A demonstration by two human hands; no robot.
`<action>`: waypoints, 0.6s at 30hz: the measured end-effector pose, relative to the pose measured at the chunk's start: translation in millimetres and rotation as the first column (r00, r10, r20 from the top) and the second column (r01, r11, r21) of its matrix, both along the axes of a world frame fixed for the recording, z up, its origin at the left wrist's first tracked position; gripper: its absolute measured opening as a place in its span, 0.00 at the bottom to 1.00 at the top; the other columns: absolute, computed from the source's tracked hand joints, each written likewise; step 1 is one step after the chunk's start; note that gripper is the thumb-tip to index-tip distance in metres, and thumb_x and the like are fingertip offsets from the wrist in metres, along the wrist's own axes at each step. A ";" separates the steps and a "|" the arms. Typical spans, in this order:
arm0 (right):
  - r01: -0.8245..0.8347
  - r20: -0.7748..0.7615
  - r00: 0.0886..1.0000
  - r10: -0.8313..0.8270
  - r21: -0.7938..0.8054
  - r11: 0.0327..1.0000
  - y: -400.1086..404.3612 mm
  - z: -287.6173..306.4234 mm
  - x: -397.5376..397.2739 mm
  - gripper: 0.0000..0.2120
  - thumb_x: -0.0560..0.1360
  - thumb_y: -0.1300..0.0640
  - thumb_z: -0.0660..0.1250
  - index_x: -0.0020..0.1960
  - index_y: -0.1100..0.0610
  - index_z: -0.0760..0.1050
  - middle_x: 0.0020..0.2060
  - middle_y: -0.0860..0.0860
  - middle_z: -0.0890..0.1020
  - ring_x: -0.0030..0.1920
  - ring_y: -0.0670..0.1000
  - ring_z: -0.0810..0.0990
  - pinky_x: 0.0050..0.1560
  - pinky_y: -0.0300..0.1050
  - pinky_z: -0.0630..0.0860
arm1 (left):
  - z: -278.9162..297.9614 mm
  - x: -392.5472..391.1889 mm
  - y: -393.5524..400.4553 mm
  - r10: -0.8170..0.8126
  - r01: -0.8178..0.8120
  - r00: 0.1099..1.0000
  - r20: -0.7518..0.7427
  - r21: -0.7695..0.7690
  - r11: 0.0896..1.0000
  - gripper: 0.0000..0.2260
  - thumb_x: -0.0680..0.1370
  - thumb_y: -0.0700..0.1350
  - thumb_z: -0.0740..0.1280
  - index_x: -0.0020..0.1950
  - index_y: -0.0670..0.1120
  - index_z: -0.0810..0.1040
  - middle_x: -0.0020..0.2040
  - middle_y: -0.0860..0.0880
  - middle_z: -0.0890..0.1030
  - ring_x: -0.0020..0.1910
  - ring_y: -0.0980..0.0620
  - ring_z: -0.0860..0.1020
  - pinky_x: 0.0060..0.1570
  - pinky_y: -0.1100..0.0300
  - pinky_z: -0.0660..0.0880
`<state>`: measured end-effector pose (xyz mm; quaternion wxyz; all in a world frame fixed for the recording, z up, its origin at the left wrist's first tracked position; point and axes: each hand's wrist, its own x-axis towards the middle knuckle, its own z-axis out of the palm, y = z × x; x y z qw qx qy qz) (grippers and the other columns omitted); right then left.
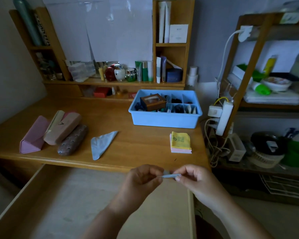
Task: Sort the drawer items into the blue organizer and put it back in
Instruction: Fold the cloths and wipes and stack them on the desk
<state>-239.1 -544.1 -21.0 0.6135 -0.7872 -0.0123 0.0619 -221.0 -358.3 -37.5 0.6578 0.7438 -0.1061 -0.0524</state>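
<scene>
Over an open drawer, the left hand and right hand are pinching a small pale blue strip between them. On the table, a blue organizer is holding a brown box, with cases, a grey cloth and folded yellow and pink cloths lying nearby.

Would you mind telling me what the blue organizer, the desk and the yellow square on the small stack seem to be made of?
The blue organizer looks like moulded plastic: smooth, uniform walls with a rolled rim. The desk seems to be wood or wood veneer with a satin varnish, showing grain and soft glare. The yellow square is probably a soft printed cleaning cloth, folded flat.
</scene>
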 end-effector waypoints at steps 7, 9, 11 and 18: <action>0.043 0.272 0.962 0.030 -0.260 0.965 -47.2 -7.7 74.2 0.08 0.72 0.65 0.70 0.41 0.51 0.79 0.54 0.37 0.79 0.56 0.35 0.76 0.55 0.27 0.69 | -2.1 93.1 -35.7 -0.155 -0.058 0.862 0.483 0.396 0.916 0.06 0.71 0.37 0.72 0.40 0.48 0.81 0.55 0.59 0.79 0.54 0.66 0.77 0.54 0.73 0.70; 0.101 0.383 0.921 0.075 -0.418 0.903 -55.2 -10.5 97.3 0.08 0.73 0.63 0.70 0.41 0.51 0.78 0.58 0.37 0.76 0.59 0.34 0.73 0.54 0.21 0.64 | -2.2 118.5 -47.0 -0.157 -0.094 0.818 0.553 0.398 0.913 0.04 0.71 0.38 0.71 0.41 0.47 0.81 0.56 0.59 0.78 0.55 0.67 0.75 0.55 0.74 0.69; 0.153 0.430 0.897 0.103 -0.520 0.841 -60.6 -18.6 115.6 0.07 0.73 0.63 0.69 0.43 0.52 0.78 0.63 0.40 0.74 0.63 0.39 0.71 0.57 0.21 0.61 | -9.3 139.1 -55.7 -0.199 -0.084 0.799 0.567 0.433 0.897 0.04 0.72 0.38 0.71 0.43 0.47 0.81 0.59 0.56 0.77 0.58 0.64 0.74 0.57 0.75 0.68; 0.321 0.484 0.875 0.025 -0.617 0.719 -46.2 -56.1 104.1 0.13 0.68 0.63 0.73 0.52 0.55 0.81 0.60 0.50 0.77 0.61 0.54 0.74 0.62 0.47 0.69 | -43.4 142.0 -27.4 -0.236 -0.052 0.869 0.436 0.553 0.831 0.11 0.73 0.38 0.66 0.52 0.49 0.82 0.59 0.55 0.77 0.56 0.61 0.75 0.52 0.82 0.63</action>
